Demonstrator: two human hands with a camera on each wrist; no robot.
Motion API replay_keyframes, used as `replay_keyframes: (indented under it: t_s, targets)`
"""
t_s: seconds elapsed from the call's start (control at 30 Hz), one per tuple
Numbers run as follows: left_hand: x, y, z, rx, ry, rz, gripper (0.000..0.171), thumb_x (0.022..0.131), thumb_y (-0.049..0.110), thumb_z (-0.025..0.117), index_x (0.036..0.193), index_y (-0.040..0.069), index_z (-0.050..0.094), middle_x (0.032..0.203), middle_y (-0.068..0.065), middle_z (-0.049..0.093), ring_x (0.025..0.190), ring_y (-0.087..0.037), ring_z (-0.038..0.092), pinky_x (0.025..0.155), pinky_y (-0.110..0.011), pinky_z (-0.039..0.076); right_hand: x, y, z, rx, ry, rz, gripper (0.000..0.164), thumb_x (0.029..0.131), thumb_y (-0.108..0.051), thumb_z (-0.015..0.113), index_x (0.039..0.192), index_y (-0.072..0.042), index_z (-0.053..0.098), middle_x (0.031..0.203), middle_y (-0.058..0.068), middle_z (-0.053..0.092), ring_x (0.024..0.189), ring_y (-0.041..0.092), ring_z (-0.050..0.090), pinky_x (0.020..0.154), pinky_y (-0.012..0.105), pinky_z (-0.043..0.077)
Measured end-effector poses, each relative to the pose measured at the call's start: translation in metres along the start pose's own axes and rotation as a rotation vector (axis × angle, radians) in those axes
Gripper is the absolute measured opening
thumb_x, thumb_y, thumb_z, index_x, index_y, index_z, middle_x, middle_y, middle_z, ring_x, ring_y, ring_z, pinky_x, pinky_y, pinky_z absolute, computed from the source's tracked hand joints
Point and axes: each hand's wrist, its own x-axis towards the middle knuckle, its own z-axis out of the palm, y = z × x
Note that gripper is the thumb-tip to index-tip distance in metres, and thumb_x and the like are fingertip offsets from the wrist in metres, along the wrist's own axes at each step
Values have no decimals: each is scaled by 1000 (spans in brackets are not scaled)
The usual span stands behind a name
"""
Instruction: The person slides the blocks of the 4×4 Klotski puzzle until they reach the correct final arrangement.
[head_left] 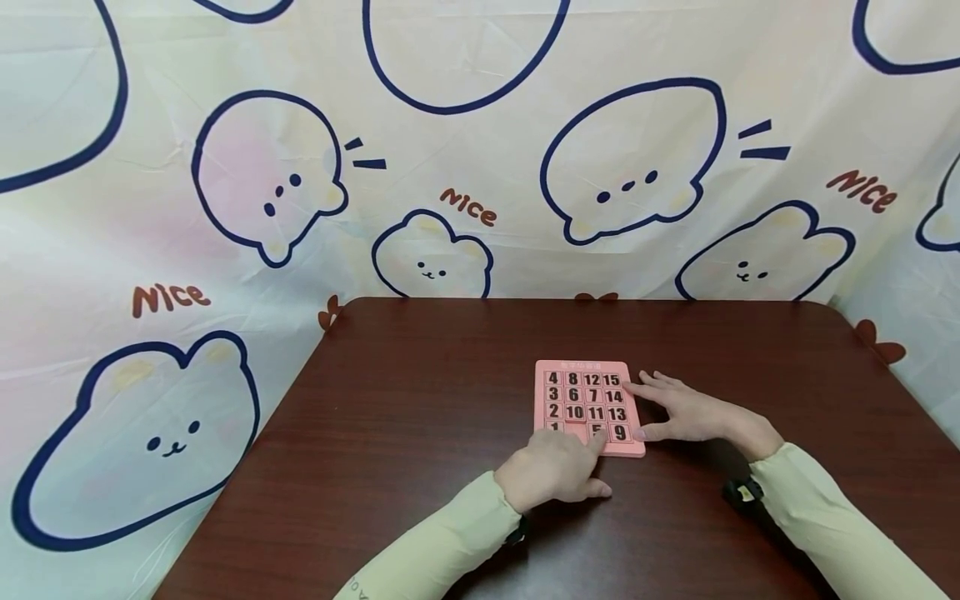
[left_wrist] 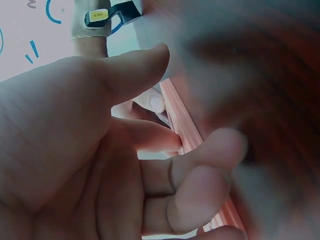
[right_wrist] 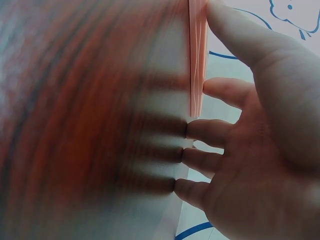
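Observation:
A pink number slide puzzle [head_left: 581,365] lies flat on the table, its numbered tiles in rows. My left hand [head_left: 551,468] reaches over its bottom row, with the index fingertip on the 5 tile [head_left: 596,431] and the other fingers loosely bent. Left of that tile shows a bare pink slot; the 1 tile [head_left: 554,427] is half covered. My right hand [head_left: 686,412] is spread at the puzzle's right edge, thumb and index fingertips right at it. In the right wrist view, the outer fingertips rest on the table beside the pink edge [right_wrist: 197,60].
The dark brown wooden table [head_left: 420,358] extends on all sides of the puzzle. Behind it hangs a pale cloth [head_left: 517,250] printed with cartoon bears. Pale yellow-green sleeves [head_left: 442,533] cover both arms, and a black strap device [head_left: 742,492] sits at the right wrist.

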Motion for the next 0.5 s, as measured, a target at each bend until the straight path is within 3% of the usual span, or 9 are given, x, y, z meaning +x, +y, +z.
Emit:
replay_keyframes:
  t_s: [0.37, 0.5]
  targets:
    - [-5, -3, -4, 2, -2, -18, 80, 85, 73, 54, 148, 25, 43, 121, 7, 69, 96, -15, 68, 71, -35, 55, 2, 1, 1, 2, 3, 10, 91, 81, -60, 70, 153, -14, 36, 159, 31, 18, 146, 54, 10, 108, 75, 18]
    - [-8, -5, -7, 16, -3, -14, 60, 86, 71, 56, 118, 21, 68, 106, 8, 71, 83, -13, 67, 68, -36, 54, 2, 0, 1, -10, 0, 24, 92, 81, -62, 69, 153, -15, 36, 160, 30, 18, 146, 53, 10, 108, 75, 19]
